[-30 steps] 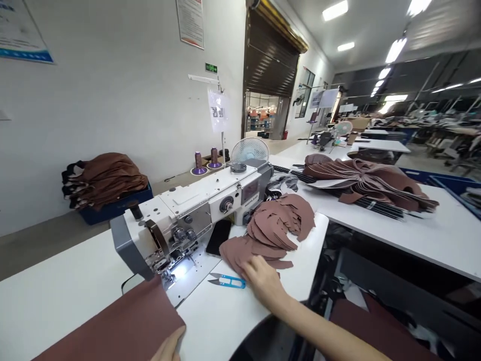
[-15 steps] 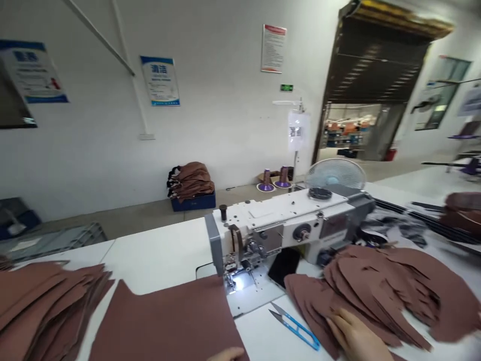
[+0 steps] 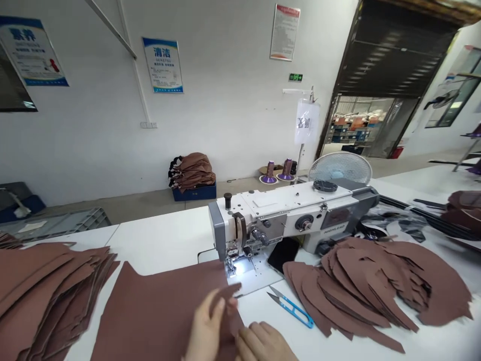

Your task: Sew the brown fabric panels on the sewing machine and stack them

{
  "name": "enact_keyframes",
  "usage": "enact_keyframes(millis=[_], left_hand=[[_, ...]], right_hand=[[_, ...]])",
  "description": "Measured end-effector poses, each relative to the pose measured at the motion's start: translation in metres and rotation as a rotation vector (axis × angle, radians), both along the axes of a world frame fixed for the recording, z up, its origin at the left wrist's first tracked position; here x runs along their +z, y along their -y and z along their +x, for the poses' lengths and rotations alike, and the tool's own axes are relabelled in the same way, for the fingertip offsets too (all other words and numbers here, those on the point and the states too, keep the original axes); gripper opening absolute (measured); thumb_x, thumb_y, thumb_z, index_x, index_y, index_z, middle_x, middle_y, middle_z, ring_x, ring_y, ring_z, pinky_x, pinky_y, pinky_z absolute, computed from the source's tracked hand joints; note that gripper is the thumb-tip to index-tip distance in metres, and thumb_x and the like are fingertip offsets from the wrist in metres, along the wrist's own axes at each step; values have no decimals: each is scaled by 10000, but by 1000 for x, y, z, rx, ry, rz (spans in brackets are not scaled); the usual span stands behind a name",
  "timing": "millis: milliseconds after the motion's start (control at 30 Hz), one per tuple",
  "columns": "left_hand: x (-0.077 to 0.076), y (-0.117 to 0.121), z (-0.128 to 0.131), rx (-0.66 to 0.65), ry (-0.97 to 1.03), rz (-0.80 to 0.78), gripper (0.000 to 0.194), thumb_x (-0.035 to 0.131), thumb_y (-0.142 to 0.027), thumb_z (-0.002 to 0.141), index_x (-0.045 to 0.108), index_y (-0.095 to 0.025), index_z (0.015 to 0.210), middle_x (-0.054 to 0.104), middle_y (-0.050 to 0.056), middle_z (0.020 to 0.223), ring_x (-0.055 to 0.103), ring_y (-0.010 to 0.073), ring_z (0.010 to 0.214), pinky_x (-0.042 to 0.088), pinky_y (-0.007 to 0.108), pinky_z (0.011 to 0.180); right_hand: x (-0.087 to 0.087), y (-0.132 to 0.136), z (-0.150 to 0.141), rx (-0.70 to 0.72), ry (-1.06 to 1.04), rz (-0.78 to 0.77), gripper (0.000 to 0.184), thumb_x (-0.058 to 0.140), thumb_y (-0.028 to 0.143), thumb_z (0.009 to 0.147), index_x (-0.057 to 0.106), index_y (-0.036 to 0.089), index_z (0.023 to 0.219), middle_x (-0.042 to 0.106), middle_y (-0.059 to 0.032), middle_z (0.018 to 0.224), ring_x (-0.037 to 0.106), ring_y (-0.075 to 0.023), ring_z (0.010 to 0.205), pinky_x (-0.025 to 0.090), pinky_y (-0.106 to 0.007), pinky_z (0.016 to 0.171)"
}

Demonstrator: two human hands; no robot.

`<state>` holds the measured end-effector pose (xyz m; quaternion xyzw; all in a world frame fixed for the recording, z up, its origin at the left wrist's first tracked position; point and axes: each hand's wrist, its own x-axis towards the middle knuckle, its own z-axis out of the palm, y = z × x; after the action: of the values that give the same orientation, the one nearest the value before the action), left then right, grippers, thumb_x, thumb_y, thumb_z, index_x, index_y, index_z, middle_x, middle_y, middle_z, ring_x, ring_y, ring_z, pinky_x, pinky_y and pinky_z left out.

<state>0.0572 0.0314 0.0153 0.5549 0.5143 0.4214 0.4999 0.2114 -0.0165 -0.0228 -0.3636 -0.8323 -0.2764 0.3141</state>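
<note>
Right hand [image 3: 263, 345] off stack [image 3: 356, 286], beside left hand [image 3: 206, 328] pinching brown piece [image 3: 225, 307].

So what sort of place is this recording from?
Most likely a sewing workshop in a factory: a white industrial sewing machine stands among stacks of cut reddish-brown panels on white worktables, with purple-based thread cones behind the machine.
</note>
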Motion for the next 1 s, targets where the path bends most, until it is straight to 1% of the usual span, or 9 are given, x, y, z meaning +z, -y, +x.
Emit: enact_keyframes(millis=[67,167,233,367,467,600,800,900,1000], left_hand=[[2,-28,-34,-32,-271,283,355,456,-396,860,656,-219,1093,656,80,1150,575,246,1108,419,429,1018],[-12,-71,-60,7,-689,665,394,350,-157,855,656,-213,1097,607,102,1181,504,253,1168,401,485,1017],[-29,-90,-57,-35,-949,747,438,317,-83,848,653,-194,1106,607,121,1077,525,250,1075,454,459,935],[-59,-102,-29,-253,-1261,690,469,314,-37,854,595,-197,1194,611,94,1001,532,220,946,478,389,831],[-71,-101,-18,-283,-1300,669,485,316,-11,837,574,-180,1212,601,94,1046,517,218,974,461,375,831],[-76,-103,-20,-330,-1195,659,442,353,-42,841,580,-167,1199,591,92,1042,512,217,971,459,370,825],[-75,-107,-10,-368,-1098,610,436,328,-36,835,578,-133,1179,585,101,982,512,211,952,462,364,830],[-68,-101,3,-431,-1147,597,410,350,-38,828,594,-156,1136,584,90,982,510,216,943,451,369,831],[-63,-96,12,-481,-1173,581,407,354,-33,830,577,-146,1151,575,92,1006,499,220,955,439,363,836]], right_hand=[[-1,1,18,-23,130,-149,140,451,143,871,589,122,857,619,-72,691,544,-185,556,385,-301,506],[-1,1,41,-46,307,-251,256,471,207,886,583,77,1076,642,-179,1034,604,-284,880,452,-423,738],[-1,-7,47,48,395,-253,306,424,237,930,562,92,1162,587,-179,1198,557,-307,1048,421,-474,857],[3,-43,42,316,496,-233,315,361,211,967,563,89,1176,560,-157,1250,526,-268,1121,411,-432,928],[-2,-80,30,378,457,-221,303,371,190,961,558,57,1159,581,-175,1196,547,-264,1098,431,-412,922],[-19,-113,10,349,362,-221,253,396,156,939,566,24,1074,611,-221,1073,592,-251,1011,470,-406,887],[-42,-100,9,299,197,-311,308,460,191,875,564,-3,1091,600,-261,1104,556,-298,1114,458,-446,968],[-42,-89,25,336,149,-391,346,462,242,876,578,-4,1090,556,-256,1210,460,-327,1238,381,-459,1061],[-37,-86,42,382,132,-517,316,416,227,913,592,20,1075,532,-219,1269,373,-292,1319,318,-425,1118]])
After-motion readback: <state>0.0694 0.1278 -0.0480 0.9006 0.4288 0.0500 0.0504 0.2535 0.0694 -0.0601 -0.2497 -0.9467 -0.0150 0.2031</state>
